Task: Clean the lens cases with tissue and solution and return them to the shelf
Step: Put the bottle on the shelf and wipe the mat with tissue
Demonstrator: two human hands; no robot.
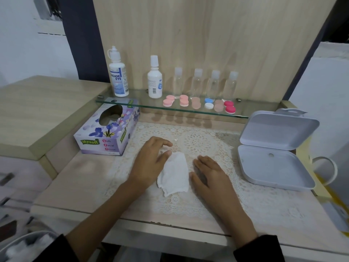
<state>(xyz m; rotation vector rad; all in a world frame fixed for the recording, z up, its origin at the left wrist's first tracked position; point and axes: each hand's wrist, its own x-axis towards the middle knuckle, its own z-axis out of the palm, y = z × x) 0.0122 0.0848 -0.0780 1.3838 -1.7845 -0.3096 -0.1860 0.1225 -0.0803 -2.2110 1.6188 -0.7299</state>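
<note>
The wood-grain desk [85, 176] fills my feed, with a lace mat [207, 140] spread over it under a glass shelf [255, 110] fixed to the back panel. All the lens cases [184, 100] I can count sit in a row on that shelf, in front of four small clear bottles [196, 82], and the capped solution bottle [118, 76] stands at the shelf's left end beside a second white bottle [154, 80]. A folded tissue [174, 173] lies on the mat between the hands. The left hand [151, 159] rests with loosely curved, slightly spread fingers and its thumb touches the tissue's top edge. The right hand [209, 173] lies palm down just beside the tissue, fingers straight and close together. Neither hand grips anything. With no case off the shelf, I judge this is either the start or the very end. I cannot tell whether any case has been wiped. A tissue box [107, 133] sits left of the mat and an open white box [273, 154] sits right.
</note>
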